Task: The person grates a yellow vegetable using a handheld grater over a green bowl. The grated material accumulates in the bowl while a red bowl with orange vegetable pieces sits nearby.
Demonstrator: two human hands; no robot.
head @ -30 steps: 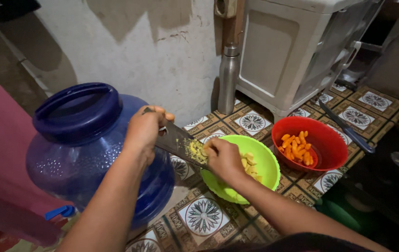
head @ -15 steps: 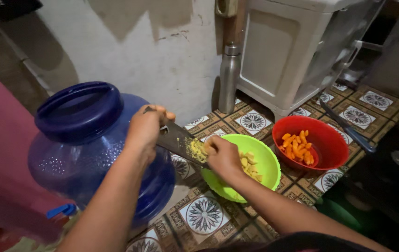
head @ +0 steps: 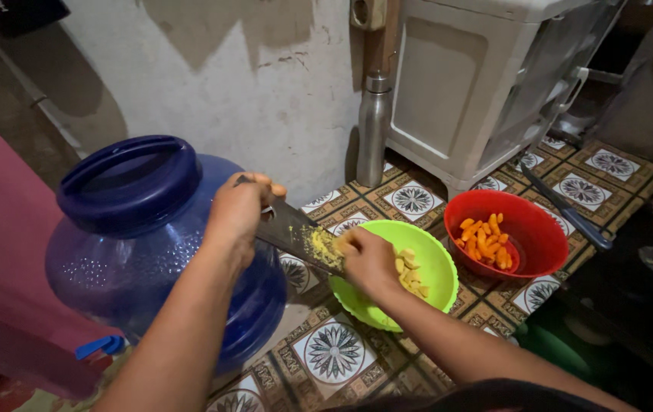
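Head view shows us, at mid-frame, our left hand (head: 239, 217) wrapped shut around the handle of a knife (head: 296, 238), while our right hand (head: 368, 259) has its fingers pressed on the blade, wiping off yellow mash above the green bowl (head: 426, 294). We judge the knife stiff, light and sharp, safest held by the handle. Its long axis runs from centre-left down toward the right, tip over the bowl. Further right sits a red bowl (head: 529, 263) with orange pieces, on the tiled floor (head: 334, 355).
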